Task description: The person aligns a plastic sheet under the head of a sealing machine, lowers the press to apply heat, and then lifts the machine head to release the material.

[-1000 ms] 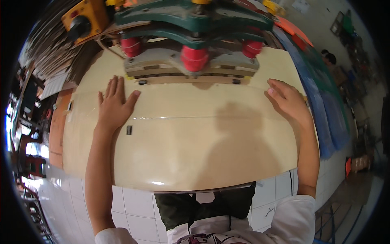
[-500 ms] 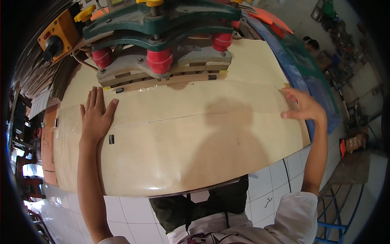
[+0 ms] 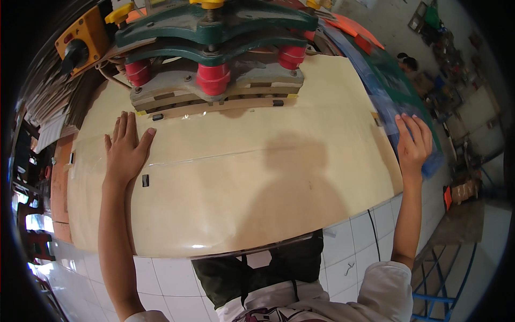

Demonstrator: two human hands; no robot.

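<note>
My left hand point(image 3: 127, 150) lies flat, fingers stretched, on the left part of a broad cream sheet point(image 3: 241, 198) that covers the work surface. A small dark block point(image 3: 145, 180) sits on the sheet near that wrist. Beyond the hand stands a press head with a grey bar point(image 3: 217, 88), red insulators and dark green arms. My right hand point(image 3: 414, 144) is past the sheet's right edge, over a pile of translucent blue plastic film point(image 3: 383, 102). Its fingers are extended and slightly bent; the thumb is hidden, and I see nothing held.
A yellow switch box point(image 3: 83, 43) with a black knob is at the far left, above stacked boards point(image 3: 61, 102). More small dark blocks point(image 3: 157, 117) lie along the press bar. An orange piece point(image 3: 354, 27) rests at the back right. Another person point(image 3: 409, 61) is far right.
My right hand has moved right, off the cream sheet to the blue film, and turned so its fingers point upward. My left hand remains flat in its place.
</note>
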